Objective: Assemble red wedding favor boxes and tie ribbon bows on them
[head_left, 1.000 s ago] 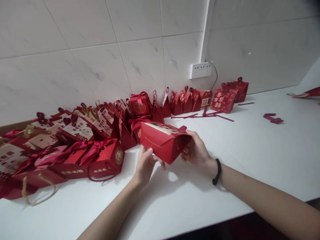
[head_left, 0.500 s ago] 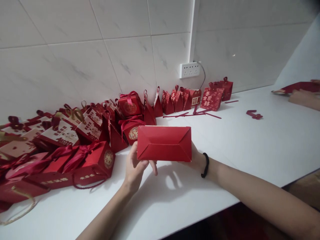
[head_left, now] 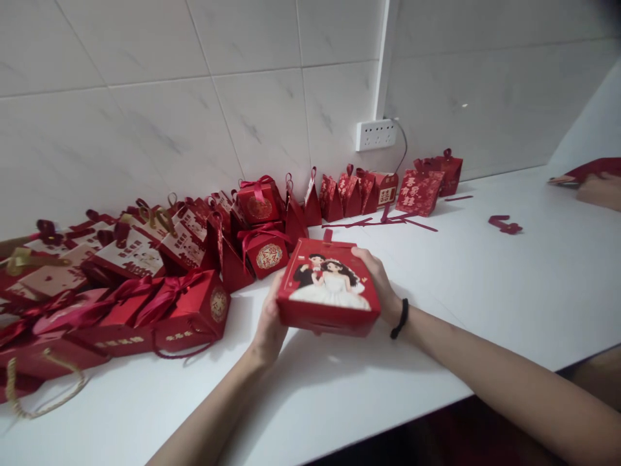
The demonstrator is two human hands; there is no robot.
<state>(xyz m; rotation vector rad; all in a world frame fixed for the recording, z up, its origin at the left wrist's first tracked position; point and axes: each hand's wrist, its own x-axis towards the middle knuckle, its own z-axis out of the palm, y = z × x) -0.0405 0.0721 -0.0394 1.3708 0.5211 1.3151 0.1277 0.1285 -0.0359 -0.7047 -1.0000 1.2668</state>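
A red gift box (head_left: 332,285) printed with a bride and groom is held above the white table (head_left: 417,382), its picture side tilted up toward me. A short ribbon loop (head_left: 328,235) sticks out from its far edge. My left hand (head_left: 272,320) grips the box's left side, with its fingers partly hidden beneath. On the right side my right hand (head_left: 381,281) holds it, thumb at the upper corner; a black band circles that wrist. Just beyond the box sits another red box (head_left: 266,254) with a bow and a gold emblem.
Many red gift boxes (head_left: 126,255) crowd the left and the wall side. Loose ribbon strips (head_left: 383,221) and a ribbon scrap (head_left: 505,224) lie on the table. A socket strip (head_left: 376,134) is on the wall. Another person's hand (head_left: 600,191) holds red card at far right.
The box has been tipped so that its couple picture faces up; its plain folded end faced me before. Both hands stay on it. The view has shifted slightly left.
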